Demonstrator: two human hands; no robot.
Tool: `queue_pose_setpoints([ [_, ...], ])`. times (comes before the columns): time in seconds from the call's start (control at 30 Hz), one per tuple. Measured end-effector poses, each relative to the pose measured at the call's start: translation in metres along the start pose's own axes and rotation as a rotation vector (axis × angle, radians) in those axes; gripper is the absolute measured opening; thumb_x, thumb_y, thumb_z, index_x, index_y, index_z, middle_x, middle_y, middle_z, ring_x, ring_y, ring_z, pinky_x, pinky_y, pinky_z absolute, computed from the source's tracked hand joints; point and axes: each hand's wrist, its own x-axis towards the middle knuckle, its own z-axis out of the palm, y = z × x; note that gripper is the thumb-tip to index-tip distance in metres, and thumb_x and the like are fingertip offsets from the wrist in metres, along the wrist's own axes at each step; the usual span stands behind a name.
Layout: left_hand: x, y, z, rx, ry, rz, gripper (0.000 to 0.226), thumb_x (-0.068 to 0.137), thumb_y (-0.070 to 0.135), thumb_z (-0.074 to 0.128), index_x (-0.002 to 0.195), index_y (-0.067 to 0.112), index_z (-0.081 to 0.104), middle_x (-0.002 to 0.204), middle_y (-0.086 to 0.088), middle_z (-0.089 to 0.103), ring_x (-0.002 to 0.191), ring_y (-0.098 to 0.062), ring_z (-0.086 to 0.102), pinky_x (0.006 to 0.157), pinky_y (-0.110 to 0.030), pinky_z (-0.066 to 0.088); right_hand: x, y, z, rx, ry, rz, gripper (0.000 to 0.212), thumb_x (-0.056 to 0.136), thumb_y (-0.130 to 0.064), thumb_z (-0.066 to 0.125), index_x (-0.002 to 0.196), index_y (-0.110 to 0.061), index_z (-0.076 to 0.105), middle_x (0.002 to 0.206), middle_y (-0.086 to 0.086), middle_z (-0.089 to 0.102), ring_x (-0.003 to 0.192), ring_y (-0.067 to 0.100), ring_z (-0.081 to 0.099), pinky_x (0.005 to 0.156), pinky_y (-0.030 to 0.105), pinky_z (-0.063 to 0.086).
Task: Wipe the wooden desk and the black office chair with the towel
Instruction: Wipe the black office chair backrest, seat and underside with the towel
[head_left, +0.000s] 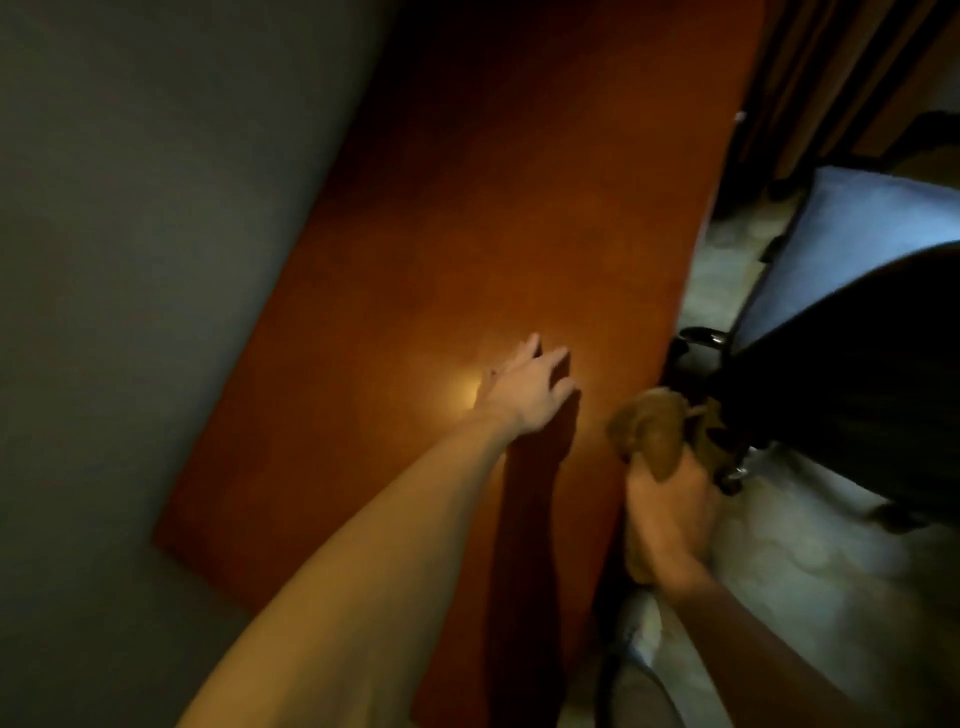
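Two hands: both bare, forearms entering from the bottom edge.
Right hand (667, 514): nearest, at the right edge of the table (467, 234), fingers curled tight round the towel (649, 426).
Towel: brown and bunched into a lump that sticks out beyond the grip. It is at the table edge, just beside the low parts of the chair (857, 364); blur hides whether it touches either.
Left hand (524, 389): farther out over the table top, palm down, fingers straight and spread wide, holding nothing. Its dark shadow lies right beside it; whether the palm presses the wood I cannot tell.
Light spot (465, 392): a pale glow on the wood just left of the left hand.
Table: reddish-brown wood, long, running away from the camera, its left side along the wall (156, 208).
Chair: black, right of the table, with shiny metal low near the towel and a paler back behind.
Floor (779, 571): pale and mottled, under the chair.
Wall: grey, plain, filling the left side.
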Motion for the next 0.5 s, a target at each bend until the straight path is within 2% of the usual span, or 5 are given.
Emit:
queue_pose_setpoints([
  [0.07, -0.023, -0.043, -0.012, -0.075, 0.074, -0.034, 0.053, 0.107, 0.047, 0.044, 0.157, 0.033, 0.034, 0.173, -0.006, 0.007, 0.158, -0.03, 0.012, 0.126, -0.055, 0.016, -0.015, -0.022, 0.009, 0.017, 0.052, -0.144, 0.053, 0.083, -0.05, 0.029, 0.125, -0.034, 0.058, 0.122, 0.01, 0.069, 0.113, 0.038, 0.063, 0.1, 0.051, 0.049],
  [0.13, -0.047, -0.098, -0.016, -0.13, 0.169, -0.098, 0.048, 0.107, 0.042, 0.045, 0.153, 0.029, 0.041, 0.172, -0.006, 0.012, 0.158, -0.029, 0.014, 0.126, -0.053, 0.021, -0.036, -0.045, 0.03, 0.037, 0.056, -0.305, 0.062, 0.082, -0.04, 0.035, 0.137, -0.026, 0.06, 0.139, 0.006, 0.063, 0.13, 0.033, 0.055, 0.111, 0.052, 0.043],
  [0.33, -0.109, -0.276, -0.009, -0.301, 0.291, -0.359, 0.046, 0.106, 0.039, 0.048, 0.149, 0.024, 0.046, 0.169, -0.007, 0.021, 0.155, -0.028, 0.021, 0.121, -0.044, 0.026, -0.107, -0.098, 0.149, 0.084, -0.185, -0.593, 0.061, 0.091, -0.027, 0.054, 0.151, -0.016, 0.048, 0.15, 0.007, 0.054, 0.143, 0.026, 0.045, 0.12, 0.054, 0.032],
  [0.4, -0.129, -0.325, -0.002, -0.348, 0.347, -0.431, 0.047, 0.105, 0.04, 0.05, 0.149, 0.024, 0.046, 0.168, -0.007, 0.024, 0.154, -0.028, 0.023, 0.12, -0.045, 0.028, -0.126, -0.116, 0.201, 0.003, -0.212, -0.656, 0.062, 0.093, -0.026, 0.056, 0.153, -0.018, 0.045, 0.155, 0.005, 0.05, 0.148, 0.026, 0.039, 0.124, 0.061, 0.017],
  [0.5, -0.159, -0.391, 0.006, -0.41, 0.403, -0.506, 0.047, 0.104, 0.04, 0.052, 0.148, 0.026, 0.049, 0.168, -0.005, 0.026, 0.154, -0.027, 0.024, 0.12, -0.044, 0.029, -0.148, -0.132, 0.28, -0.219, -0.138, -0.653, 0.067, 0.096, -0.038, 0.057, 0.158, -0.026, 0.036, 0.164, -0.002, 0.037, 0.157, 0.021, 0.021, 0.122, 0.067, -0.008],
])
